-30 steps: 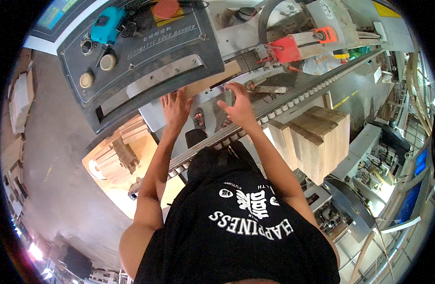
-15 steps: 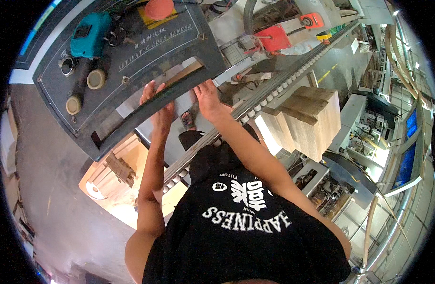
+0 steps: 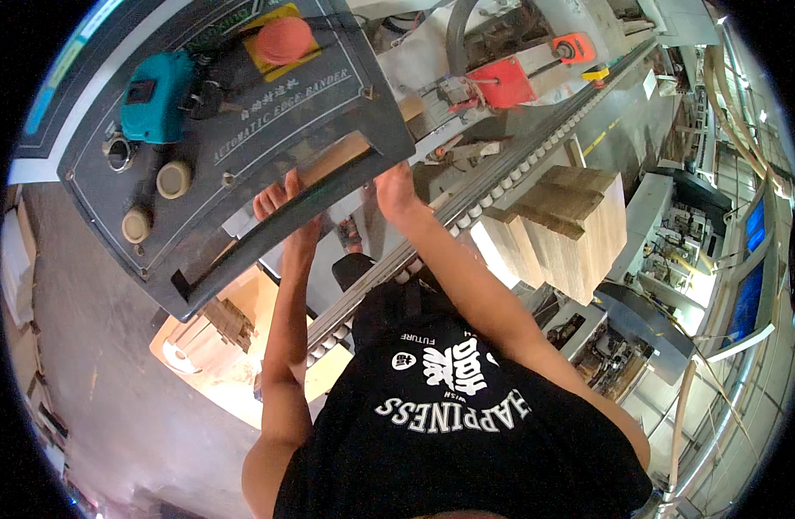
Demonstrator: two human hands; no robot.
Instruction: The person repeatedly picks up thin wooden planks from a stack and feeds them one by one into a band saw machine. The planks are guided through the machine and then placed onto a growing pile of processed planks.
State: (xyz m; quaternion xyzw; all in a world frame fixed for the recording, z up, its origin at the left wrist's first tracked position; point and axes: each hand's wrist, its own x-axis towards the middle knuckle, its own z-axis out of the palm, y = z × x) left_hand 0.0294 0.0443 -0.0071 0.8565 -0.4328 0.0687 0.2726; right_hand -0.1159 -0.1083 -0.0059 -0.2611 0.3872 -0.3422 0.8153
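Observation:
A dark grey machine control panel [image 3: 293,108] with a long slot covers part of my hands. Through the slot shows my left hand [image 3: 278,195], its fingers curled in; whether they grip anything is hidden by the panel's front bar. A strip of brown wood board [image 3: 338,161] is visible in the slot to the right of that hand. My right hand [image 3: 395,192] is bent at the panel's right corner, with its fingertips hidden under the edge.
On the panel sit a teal box-shaped device [image 3: 157,97], a red mushroom button [image 3: 283,41] and two cream knobs [image 3: 174,179]. A roller rail [image 3: 488,195] runs diagonally beside me. Stacked boards [image 3: 570,229] stand to the right; wood pieces lie on a pale board [image 3: 211,363] at lower left.
My left hand's fingers have curled from a straighter pose. The right hand has shifted slightly right and down, its fingers now bent. The panel appears a little lower in the picture.

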